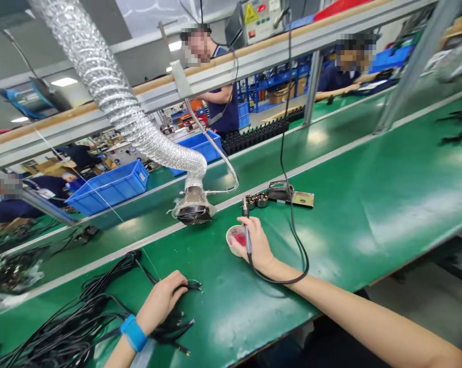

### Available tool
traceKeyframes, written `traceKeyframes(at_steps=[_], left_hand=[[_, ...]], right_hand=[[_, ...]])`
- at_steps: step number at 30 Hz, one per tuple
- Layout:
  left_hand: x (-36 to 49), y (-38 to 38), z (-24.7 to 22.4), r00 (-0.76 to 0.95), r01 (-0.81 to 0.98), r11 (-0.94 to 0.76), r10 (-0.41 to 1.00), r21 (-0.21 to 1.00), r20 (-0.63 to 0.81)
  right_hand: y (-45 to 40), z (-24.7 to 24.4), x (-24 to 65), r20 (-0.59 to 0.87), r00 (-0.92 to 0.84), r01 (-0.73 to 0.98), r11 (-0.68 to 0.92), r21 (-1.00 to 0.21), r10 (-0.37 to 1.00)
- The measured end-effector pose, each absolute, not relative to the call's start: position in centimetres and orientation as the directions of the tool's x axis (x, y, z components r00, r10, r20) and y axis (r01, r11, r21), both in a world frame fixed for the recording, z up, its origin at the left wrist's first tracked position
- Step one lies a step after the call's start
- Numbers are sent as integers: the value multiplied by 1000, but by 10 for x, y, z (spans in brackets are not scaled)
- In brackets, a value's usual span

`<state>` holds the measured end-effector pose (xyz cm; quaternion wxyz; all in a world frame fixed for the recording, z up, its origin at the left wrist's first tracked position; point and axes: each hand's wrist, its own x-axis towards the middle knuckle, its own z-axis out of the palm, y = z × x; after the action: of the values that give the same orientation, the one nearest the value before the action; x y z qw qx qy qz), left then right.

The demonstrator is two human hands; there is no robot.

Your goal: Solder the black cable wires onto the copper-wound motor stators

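Note:
My left hand (162,299), with a blue wristband (133,332), is closed on a black cable (192,286) close to its stripped end. Below and left of it spreads a tangled heap of black cables (77,317), several with bare wire ends. In my right hand (258,244) is a soldering iron (248,236), its metal end pointing away from me and its black cord looping over my forearm. Right beside the fingers stands a small round tub (231,235) with something red inside; whether they touch it I cannot tell.
A foil exhaust duct (139,122) ends in a hood (194,207) low over the green bench (353,204). Two copper-wound rings (260,200) and a soldering iron stand (280,191) sit behind my right hand. Blue crates (108,189) and co-workers (221,87) are beyond the metal rail.

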<state>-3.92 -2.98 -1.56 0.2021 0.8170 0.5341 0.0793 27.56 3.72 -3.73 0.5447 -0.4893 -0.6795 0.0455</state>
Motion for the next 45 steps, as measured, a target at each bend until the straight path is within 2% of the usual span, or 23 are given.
traceKeyframes(at_steps=[7,10,14,18,27,35,40,45], left_hand=[[-17,22,-21,260,840,-335,939,426,225],[-11,48,-23,196,837,-309,940,451,280],[-7,63,-37,186,820,-286,952,496,242],[-7,59,-50,196,824,-296,949,483,246],[-6,51,-49,127,781,-228,969,581,210],[1,46,-44,64,713,-226,964,664,259],[5,47,-46,94,669,-214,974,711,205],[4,46,-47,164,700,-232,973,676,163]], right_hand=[[34,-54,276,660,77,613,487,-622,747],[58,-59,274,653,84,640,462,-614,752],[93,-60,272,658,129,666,427,-612,742],[110,-61,275,672,156,688,408,-600,724],[128,-67,273,716,193,705,413,-577,671],[123,-59,305,769,132,819,367,-440,626],[138,-55,349,771,86,885,307,-350,631],[148,-61,367,733,18,900,309,-308,680]])
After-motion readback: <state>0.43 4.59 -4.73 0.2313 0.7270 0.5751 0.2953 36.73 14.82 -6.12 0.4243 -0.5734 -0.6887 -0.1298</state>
